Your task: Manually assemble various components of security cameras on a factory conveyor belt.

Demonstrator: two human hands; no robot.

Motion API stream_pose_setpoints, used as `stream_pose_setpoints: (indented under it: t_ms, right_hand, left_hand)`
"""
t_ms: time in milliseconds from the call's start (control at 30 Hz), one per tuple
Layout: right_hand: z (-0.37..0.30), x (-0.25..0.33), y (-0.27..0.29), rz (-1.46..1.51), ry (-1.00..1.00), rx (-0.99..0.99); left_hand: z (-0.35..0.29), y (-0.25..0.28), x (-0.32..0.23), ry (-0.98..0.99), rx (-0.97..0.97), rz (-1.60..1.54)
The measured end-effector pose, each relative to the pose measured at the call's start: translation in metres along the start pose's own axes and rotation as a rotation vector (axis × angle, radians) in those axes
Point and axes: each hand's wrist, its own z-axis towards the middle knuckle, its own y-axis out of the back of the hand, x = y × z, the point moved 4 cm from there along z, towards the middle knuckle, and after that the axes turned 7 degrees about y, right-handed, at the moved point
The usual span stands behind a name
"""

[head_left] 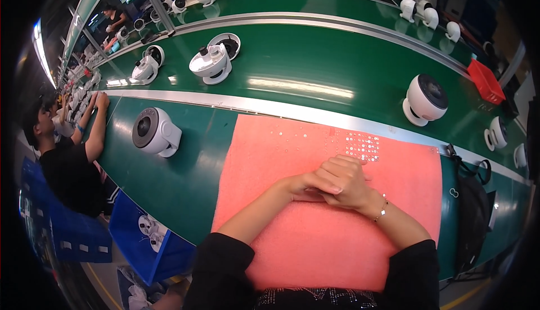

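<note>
My left hand [311, 184] and my right hand [347, 182] are clasped together above a pink towel [292, 242]. Both are closed, the right one folded over the left, whose thumb lies across the front. No object shows in either; the palms are hidden. A thin bracelet [382, 207] circles my right wrist. Just beyond my fingers, the towel carries a patch of small shiny studs [363, 146]. Left of the towel, a white camera with a round dark lens face [151, 130] stands on the green bench [197, 192].
A green conveyor belt [315, 57] beyond the bench carries opened white camera housings [212, 62] and a white camera [426, 99]. A red bin [486, 81] stands far right, a black bag [472, 209] nearer. A co-worker [70, 158] sits left, near a blue crate [132, 234].
</note>
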Motion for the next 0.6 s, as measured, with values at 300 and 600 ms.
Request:
stream_pose_setpoints:
  t_ms: [300,600]
  right_hand:
    - [0.008,-0.002,-0.018,0.14,-0.194,0.137]
    - [0.006,0.011,-0.042,-0.205,-0.092,0.47]
  left_hand:
    - [-0.041,0.015,-0.031,0.442,-0.627,0.617]
    - [-0.176,0.123,-0.166,-0.829,-1.44,0.049]
